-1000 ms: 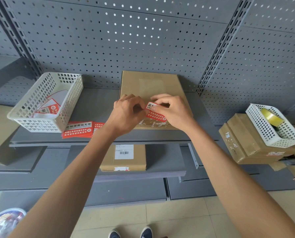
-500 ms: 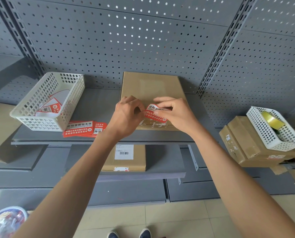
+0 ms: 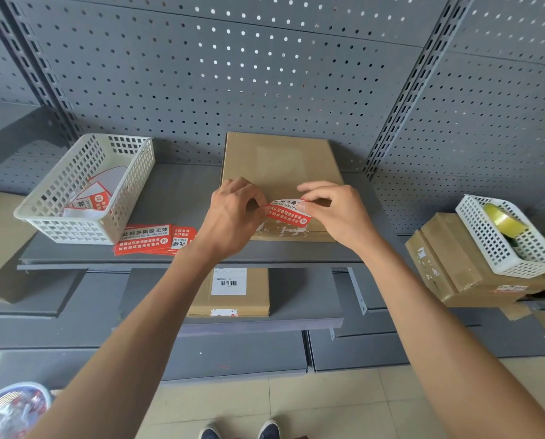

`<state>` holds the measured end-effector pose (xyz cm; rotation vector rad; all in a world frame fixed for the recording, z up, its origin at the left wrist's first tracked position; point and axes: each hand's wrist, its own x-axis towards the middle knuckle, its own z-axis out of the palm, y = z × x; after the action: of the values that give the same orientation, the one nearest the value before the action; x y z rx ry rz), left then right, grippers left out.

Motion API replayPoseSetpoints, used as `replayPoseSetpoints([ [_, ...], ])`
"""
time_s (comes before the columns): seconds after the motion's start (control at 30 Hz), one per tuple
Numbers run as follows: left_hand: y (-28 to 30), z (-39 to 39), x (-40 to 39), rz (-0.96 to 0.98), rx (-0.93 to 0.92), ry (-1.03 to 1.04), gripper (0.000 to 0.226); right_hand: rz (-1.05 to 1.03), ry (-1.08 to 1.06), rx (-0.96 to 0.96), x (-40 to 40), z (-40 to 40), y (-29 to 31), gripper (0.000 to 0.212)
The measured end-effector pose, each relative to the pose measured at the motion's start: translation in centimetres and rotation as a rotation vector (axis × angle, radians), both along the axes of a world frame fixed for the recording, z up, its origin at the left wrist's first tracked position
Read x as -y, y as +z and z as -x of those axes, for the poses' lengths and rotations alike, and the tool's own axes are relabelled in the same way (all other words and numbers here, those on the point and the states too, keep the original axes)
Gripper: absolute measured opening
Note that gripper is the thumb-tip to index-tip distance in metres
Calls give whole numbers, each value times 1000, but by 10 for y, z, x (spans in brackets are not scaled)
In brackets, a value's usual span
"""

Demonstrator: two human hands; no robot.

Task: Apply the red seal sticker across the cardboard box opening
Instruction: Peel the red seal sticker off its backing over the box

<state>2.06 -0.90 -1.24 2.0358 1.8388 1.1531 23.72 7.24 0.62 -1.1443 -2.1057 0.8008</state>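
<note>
A flat cardboard box (image 3: 277, 163) lies on the grey shelf, its near edge marked with white sticker residue. Just above that near edge, a red seal sticker (image 3: 288, 213) with white lettering is curled between both hands. My left hand (image 3: 233, 217) pinches the sticker's left end with thumb and fingers. My right hand (image 3: 337, 213) pinches its right end, fingers arched over the box top. The sticker's underside and the box opening under the hands are partly hidden.
A stack of red stickers (image 3: 150, 239) lies on the shelf (image 3: 182, 198) beside a white basket (image 3: 74, 223) holding peeled backings. A labelled box (image 3: 230, 293) sits on the lower shelf. At right, a white basket with a tape roll (image 3: 504, 221) rests on cardboard boxes (image 3: 448, 267).
Both hands have kept hold of the sticker and it has bent into a curl, its left end tipping down toward the box's near edge. The box has not moved.
</note>
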Motion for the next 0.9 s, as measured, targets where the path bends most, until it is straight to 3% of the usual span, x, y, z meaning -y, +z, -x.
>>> replayPoseSetpoints([
  [0.9, 3, -2, 5, -6, -15, -7, 11, 0, 15, -32, 1, -1, -2, 3],
])
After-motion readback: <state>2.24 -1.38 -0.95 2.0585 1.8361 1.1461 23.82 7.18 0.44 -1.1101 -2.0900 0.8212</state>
